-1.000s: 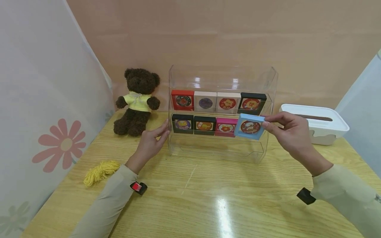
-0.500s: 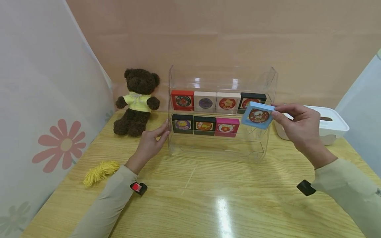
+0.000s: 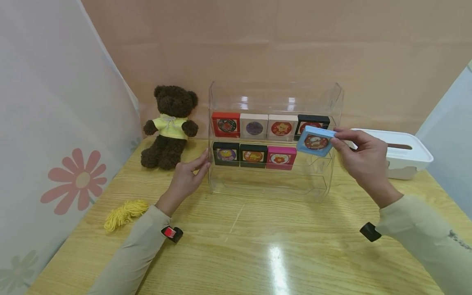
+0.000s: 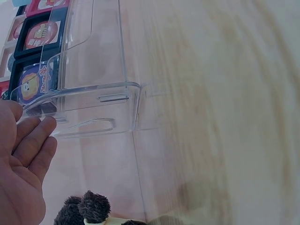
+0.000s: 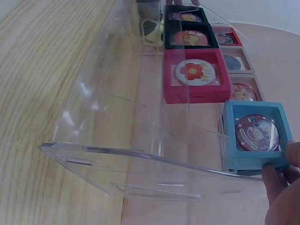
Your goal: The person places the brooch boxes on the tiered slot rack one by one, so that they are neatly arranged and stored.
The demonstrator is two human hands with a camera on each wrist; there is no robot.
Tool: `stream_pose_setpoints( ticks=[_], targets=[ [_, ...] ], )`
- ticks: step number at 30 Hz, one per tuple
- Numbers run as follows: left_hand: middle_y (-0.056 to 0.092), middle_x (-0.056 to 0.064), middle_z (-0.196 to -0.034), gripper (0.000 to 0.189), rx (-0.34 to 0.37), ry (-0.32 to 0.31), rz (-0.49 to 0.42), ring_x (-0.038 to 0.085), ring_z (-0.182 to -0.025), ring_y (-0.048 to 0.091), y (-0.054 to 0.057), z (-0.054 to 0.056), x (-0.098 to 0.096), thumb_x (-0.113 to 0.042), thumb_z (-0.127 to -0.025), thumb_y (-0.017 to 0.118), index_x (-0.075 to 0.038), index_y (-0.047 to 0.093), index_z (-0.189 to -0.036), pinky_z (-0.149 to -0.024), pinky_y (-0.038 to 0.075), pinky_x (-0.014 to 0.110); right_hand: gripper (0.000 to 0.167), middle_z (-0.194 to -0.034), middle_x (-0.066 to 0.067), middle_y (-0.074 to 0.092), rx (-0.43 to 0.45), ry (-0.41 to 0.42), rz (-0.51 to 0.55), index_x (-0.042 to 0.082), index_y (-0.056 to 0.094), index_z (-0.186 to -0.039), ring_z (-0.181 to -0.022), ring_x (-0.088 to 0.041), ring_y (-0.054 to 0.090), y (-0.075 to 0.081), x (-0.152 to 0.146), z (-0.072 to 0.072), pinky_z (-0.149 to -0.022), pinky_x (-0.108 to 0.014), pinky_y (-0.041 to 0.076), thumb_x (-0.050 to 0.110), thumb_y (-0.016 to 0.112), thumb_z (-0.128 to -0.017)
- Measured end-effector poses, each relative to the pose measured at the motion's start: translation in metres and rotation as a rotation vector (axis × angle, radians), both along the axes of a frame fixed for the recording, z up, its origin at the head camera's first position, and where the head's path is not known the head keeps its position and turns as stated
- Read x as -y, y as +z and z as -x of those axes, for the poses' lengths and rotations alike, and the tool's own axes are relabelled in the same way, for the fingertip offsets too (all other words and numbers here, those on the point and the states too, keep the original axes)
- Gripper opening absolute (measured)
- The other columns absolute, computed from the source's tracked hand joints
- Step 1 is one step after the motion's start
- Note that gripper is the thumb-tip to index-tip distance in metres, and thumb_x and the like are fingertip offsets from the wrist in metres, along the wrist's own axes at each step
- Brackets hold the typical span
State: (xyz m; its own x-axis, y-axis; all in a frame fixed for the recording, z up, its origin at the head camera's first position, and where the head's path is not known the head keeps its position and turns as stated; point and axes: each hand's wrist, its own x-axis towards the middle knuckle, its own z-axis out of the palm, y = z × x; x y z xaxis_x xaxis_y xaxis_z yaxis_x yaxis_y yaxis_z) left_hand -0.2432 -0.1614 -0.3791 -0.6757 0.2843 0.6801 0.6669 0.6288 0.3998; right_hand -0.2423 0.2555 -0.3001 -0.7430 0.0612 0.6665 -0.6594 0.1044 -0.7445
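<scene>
Between thumb and fingers, my right hand (image 3: 365,159) pinches the right edge of a light-blue square badge frame (image 3: 315,141) with a round picture badge in it. The frame is tilted, in front of the right end of a clear acrylic display rack (image 3: 273,184), and overlaps the upper tier's black frame (image 3: 313,120). Lower down, the middle tier holds a pink frame (image 3: 282,157) and two dark frames at its left. My left hand (image 3: 184,180) rests its extended fingertips against the rack's left side panel; in the left wrist view the fingers (image 4: 35,145) meet the clear plastic.
Red and white frames (image 3: 254,126) stand on the upper tier. A brown teddy bear (image 3: 171,127) in a yellow top sits left of the rack. Yellow yarn (image 3: 125,215) lies at front left. A white tissue box (image 3: 402,155) is behind my right hand, on the wooden table (image 3: 236,254).
My right hand has lifted the blue frame up out of the middle tier's right end, drawn it rightward, then back slightly left. My left hand has stayed put.
</scene>
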Motion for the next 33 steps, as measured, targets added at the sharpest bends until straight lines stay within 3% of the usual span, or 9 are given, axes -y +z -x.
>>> stream_pose_setpoints(
  ticks=[3, 7, 10, 18, 22, 26, 28, 33],
  targets=[
    [0.067, 0.016, -0.104, 0.040, 0.002, -0.002, -0.003, 0.013, -0.047, 0.059, 0.000, 0.001, 0.000, -0.008, -0.093, 0.062, -0.001, 0.054, -0.132, -0.045, 0.048, 0.029, 0.013, -0.102, -0.006, 0.070, -0.019, -0.113, -0.134, -0.020, 0.064, -0.091, -0.098, -0.011, 0.064, -0.004, 0.001, -0.002, -0.074, -0.017, 0.049, -0.016, 0.067, -0.079],
    [0.066, 0.016, -0.105, 0.040, 0.011, -0.002, -0.004, 0.012, -0.047, 0.059, 0.000, 0.000, -0.001, -0.009, -0.094, 0.061, -0.002, 0.054, -0.133, -0.044, 0.046, 0.026, 0.012, -0.103, -0.014, 0.069, -0.093, -0.230, -0.273, -0.014, 0.068, -0.088, -0.098, -0.005, 0.063, -0.010, 0.004, -0.004, -0.072, -0.014, 0.048, -0.016, 0.069, -0.077],
    [0.066, 0.015, -0.105, 0.040, 0.020, 0.001, -0.004, 0.009, -0.044, 0.056, 0.000, 0.000, 0.000, -0.010, -0.094, 0.061, -0.002, 0.054, -0.133, -0.044, 0.046, 0.026, 0.013, -0.102, -0.022, 0.067, -0.148, -0.262, -0.313, -0.011, 0.070, -0.087, -0.096, -0.003, 0.063, -0.014, 0.007, -0.004, -0.071, -0.013, 0.048, -0.018, 0.070, -0.075],
    [0.065, 0.016, -0.108, 0.040, 0.027, 0.006, -0.003, 0.009, -0.044, 0.056, 0.002, -0.002, -0.001, -0.010, -0.094, 0.061, -0.002, 0.054, -0.133, -0.049, 0.050, 0.029, 0.011, -0.097, -0.020, 0.068, -0.227, -0.315, -0.388, -0.011, 0.069, -0.084, -0.096, 0.000, 0.061, -0.017, 0.013, -0.006, -0.072, -0.011, 0.047, -0.017, 0.071, -0.075],
    [0.064, 0.016, -0.109, 0.041, 0.031, 0.003, -0.007, 0.009, -0.043, 0.055, 0.002, -0.002, -0.001, -0.010, -0.094, 0.061, -0.002, 0.054, -0.133, -0.050, 0.051, 0.030, 0.011, -0.095, -0.021, 0.069, -0.262, -0.351, -0.431, -0.010, 0.069, -0.082, -0.095, -0.010, 0.065, -0.017, 0.017, -0.008, -0.073, -0.010, 0.045, -0.016, 0.073, -0.073],
    [0.064, 0.016, -0.109, 0.041, 0.025, 0.001, -0.008, 0.018, -0.062, 0.067, 0.002, -0.002, -0.001, -0.009, -0.093, 0.062, -0.002, 0.054, -0.133, -0.055, 0.054, 0.034, 0.011, -0.094, -0.021, 0.069, -0.297, -0.389, -0.511, -0.009, 0.069, -0.080, -0.086, -0.031, 0.068, -0.018, 0.019, -0.009, -0.075, -0.005, 0.041, -0.016, 0.073, -0.072],
    [0.064, 0.016, -0.109, 0.041, 0.021, 0.002, -0.008, 0.023, -0.072, 0.069, 0.002, -0.002, -0.001, -0.009, -0.093, 0.062, -0.002, 0.054, -0.133, -0.059, 0.055, 0.036, 0.011, -0.094, -0.020, 0.069, -0.304, -0.406, -0.580, -0.008, 0.070, -0.081, -0.083, -0.034, 0.067, -0.017, 0.019, -0.009, -0.075, -0.003, 0.038, -0.014, 0.073, -0.073],
    [0.064, 0.017, -0.109, 0.041, 0.030, 0.004, -0.008, 0.020, -0.065, 0.068, 0.002, -0.002, -0.001, -0.009, -0.093, 0.062, -0.001, 0.054, -0.133, -0.059, 0.055, 0.036, 0.007, -0.094, -0.020, 0.069, -0.262, -0.428, -0.771, -0.007, 0.069, -0.083, -0.080, -0.032, 0.066, -0.011, 0.019, -0.012, -0.061, -0.031, 0.053, -0.011, 0.070, -0.077]
  ],
)
